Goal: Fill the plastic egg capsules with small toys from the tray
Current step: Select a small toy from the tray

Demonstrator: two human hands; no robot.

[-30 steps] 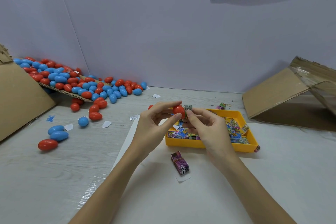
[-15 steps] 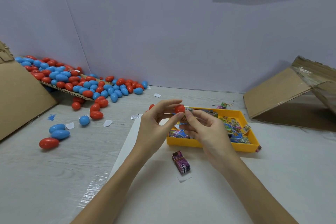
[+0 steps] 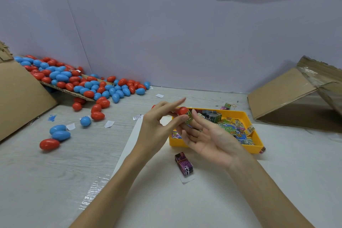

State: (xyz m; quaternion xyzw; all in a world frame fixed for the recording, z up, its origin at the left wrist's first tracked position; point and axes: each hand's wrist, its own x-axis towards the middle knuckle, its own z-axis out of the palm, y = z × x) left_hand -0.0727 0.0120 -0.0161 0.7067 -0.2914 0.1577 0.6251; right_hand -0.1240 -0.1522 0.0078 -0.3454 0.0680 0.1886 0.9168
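Head view: left hand (image 3: 155,127) pinches red egg (image 3: 182,110) over tray (image 3: 246,116), right hand (image 3: 209,139) loose; one purple pack (image 3: 184,164) near, two boxes (image 3: 288,96) at the sides.

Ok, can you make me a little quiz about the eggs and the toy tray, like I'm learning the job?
1. True or false: the yellow tray holding the small toys is blue.
2. Which hand pinches the red egg capsule? A) left hand B) right hand C) neither
3. Fill in: the purple toy packet lies on the white sheet in front of the ____.

Key:
1. False, it is yellow.
2. A. The left hand's thumb and fingers pinch it; the right hand's fingers are straight, beside a small green packet by the egg.
3. tray
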